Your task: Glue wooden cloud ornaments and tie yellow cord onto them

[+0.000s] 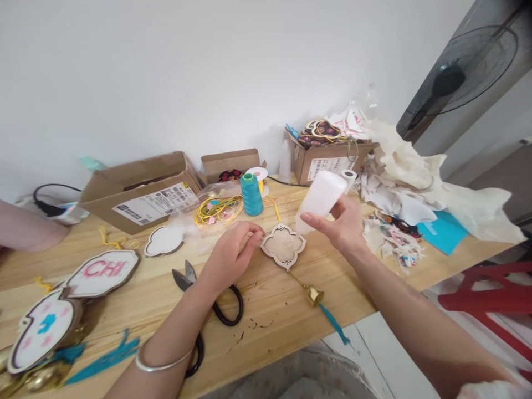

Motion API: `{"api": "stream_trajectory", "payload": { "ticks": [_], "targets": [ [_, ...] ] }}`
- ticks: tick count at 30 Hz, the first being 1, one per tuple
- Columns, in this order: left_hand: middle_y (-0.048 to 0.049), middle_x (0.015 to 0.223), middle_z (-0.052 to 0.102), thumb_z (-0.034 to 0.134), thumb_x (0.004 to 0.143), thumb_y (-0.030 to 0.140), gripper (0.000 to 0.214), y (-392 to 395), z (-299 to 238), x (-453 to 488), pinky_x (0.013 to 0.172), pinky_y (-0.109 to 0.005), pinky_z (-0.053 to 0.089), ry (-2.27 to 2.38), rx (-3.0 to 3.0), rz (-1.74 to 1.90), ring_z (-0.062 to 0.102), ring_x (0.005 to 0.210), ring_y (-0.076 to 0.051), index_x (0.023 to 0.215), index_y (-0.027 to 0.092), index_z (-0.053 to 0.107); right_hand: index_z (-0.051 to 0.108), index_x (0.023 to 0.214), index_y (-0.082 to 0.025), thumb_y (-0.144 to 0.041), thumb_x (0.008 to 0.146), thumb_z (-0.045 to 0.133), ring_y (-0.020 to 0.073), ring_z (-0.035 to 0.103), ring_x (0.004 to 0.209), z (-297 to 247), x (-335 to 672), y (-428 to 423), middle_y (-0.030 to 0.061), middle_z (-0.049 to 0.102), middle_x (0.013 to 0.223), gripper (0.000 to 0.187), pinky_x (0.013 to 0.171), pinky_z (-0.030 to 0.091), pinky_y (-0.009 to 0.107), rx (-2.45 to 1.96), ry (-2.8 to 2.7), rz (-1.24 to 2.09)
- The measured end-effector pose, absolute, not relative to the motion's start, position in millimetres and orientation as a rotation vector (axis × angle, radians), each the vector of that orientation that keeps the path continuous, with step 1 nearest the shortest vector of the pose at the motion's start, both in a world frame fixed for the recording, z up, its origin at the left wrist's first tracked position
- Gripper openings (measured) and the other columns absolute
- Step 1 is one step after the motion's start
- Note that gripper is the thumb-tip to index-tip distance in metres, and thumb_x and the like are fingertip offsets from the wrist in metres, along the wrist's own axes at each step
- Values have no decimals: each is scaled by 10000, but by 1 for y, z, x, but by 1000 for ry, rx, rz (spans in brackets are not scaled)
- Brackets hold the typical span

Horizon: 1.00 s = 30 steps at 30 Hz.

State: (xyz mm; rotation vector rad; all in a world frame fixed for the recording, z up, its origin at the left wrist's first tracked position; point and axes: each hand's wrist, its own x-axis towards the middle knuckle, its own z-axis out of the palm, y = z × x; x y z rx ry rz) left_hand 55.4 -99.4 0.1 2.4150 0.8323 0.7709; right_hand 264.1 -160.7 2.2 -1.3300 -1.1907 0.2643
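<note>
A scalloped wooden frame [286,246] with a pale centre lies on the table, a yellow cord at its top. From its lower point hang a gold bell [315,295] and a teal tassel [336,324]. My left hand [235,255] has its fingers closed at the frame's left edge. Raised over the frame's right side, a white plastic bottle [322,197] is tilted base-up in my right hand [347,224]; its lower end is hard to make out. Black-handled scissors [228,310] lie partly under my left forearm.
A teal thread cone [251,195] stands behind the frame, beside yellow cords [216,210]. Cardboard boxes [141,191] line the wall. Cloth scraps [415,177] pile up at right. Finished plaques [103,271] and teal tassels [103,360] lie at left. Another person's arm [29,227] shows at far left.
</note>
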Motion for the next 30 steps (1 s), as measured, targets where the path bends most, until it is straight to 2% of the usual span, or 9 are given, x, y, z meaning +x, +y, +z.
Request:
{"api": "stream_trajectory", "payload": {
  "ticks": [4,6,9,12,16,20,24,30],
  "targets": [
    [-7,717,565,328,866,253,253,-102,4,55,677,-255,389,890,2367,885,508,698,-130,731,178,529,572,674,-159,-372,533,726,176,565,623,-17,271,-164,34,600,668,298,605,475,330,-1368,-1063,-155],
    [5,635,517,352,859,264,264,-102,4,54,646,-253,376,914,2348,1001,480,641,-125,654,180,496,556,666,-165,-389,561,703,170,557,607,-22,274,-164,27,587,644,287,604,470,330,-1331,-1024,-241],
    [4,646,476,330,868,268,254,-100,3,54,655,-260,371,928,2241,1230,462,655,-126,658,185,447,541,666,-169,-417,572,685,162,548,585,-24,276,-161,20,575,626,301,571,462,314,-1323,-999,-267],
    [-9,727,473,313,874,248,189,-98,0,55,696,-273,378,958,2138,1389,466,722,-133,742,189,436,518,624,-169,-436,564,682,162,540,571,-27,277,-157,11,550,587,319,560,456,313,-1355,-993,-251],
    [-23,790,472,378,850,237,99,-95,-4,55,729,-290,390,975,2175,1448,461,781,-147,809,188,454,505,602,-172,-437,532,701,172,540,599,-28,276,-156,15,542,593,337,582,457,326,-1376,-985,-219],
    [-41,872,479,446,820,239,95,-94,-5,54,823,-323,388,937,2287,1413,470,885,-164,817,180,520,535,665,-186,-460,547,690,169,551,604,-16,266,-159,27,587,640,336,588,462,316,-1288,-979,-29],
    [-39,905,498,474,806,242,113,-94,-5,54,845,-332,394,885,2360,1363,489,895,-163,817,185,571,547,678,-196,-515,523,682,174,564,597,-7,256,-160,19,612,643,380,566,468,313,-1234,-1013,219],
    [-42,945,526,483,805,226,132,-96,-6,55,854,-320,401,834,2420,1236,509,906,-156,826,176,604,570,670,-178,-450,523,710,172,565,619,-15,250,-158,26,612,660,339,570,472,310,-1298,-1160,345]
  ]
}}
